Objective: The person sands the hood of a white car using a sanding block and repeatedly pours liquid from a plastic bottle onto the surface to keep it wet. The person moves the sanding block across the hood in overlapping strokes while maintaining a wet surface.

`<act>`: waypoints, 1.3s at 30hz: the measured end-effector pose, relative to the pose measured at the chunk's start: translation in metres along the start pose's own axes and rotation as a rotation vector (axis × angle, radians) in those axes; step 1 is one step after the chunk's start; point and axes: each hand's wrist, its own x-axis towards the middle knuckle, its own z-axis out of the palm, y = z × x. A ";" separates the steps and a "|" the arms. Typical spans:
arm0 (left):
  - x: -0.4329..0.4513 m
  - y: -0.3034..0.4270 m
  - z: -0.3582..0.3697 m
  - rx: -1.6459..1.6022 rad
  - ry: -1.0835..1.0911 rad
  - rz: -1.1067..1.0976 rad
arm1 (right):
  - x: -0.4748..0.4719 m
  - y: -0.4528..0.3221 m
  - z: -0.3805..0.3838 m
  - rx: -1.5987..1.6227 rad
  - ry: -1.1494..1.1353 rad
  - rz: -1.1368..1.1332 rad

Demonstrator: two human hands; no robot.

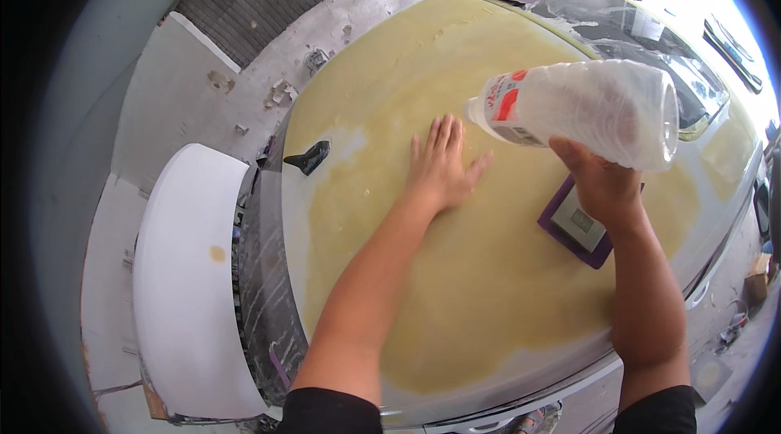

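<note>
A car roof (pixel 464 312) spreads before me, coated in patchy yellow filler or primer. My left hand (pixel 442 159) lies palm down on it with fingers spread and holds nothing. Above the roof, my right hand (pixel 601 184) grips a large translucent plastic bottle (pixel 586 107). The bottle lies nearly on its side, its neck pointing left towards my left fingertips; whether liquid leaves it I cannot tell. Partly hidden below my right wrist, a flat grey pad with a purple sheet (pixel 576 220) rests on the roof.
A black shark-fin antenna (pixel 310 157) stands at the roof's left end. Beyond it are the dark rear window (pixel 274 287) and the white boot lid (pixel 189 287). The windscreen (pixel 610 19) lies at upper right. A cardboard box (pixel 758 278) sits at far right.
</note>
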 end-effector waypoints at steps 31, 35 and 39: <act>-0.138 0.117 -0.004 -0.027 -0.001 0.083 | -0.004 0.014 0.001 0.214 -0.015 0.109; -0.129 0.087 0.007 -0.115 0.029 0.097 | -0.001 0.018 -0.001 0.197 0.009 0.058; -0.128 -0.039 0.012 -0.104 0.134 -0.326 | -0.002 0.018 0.001 0.228 -0.026 0.121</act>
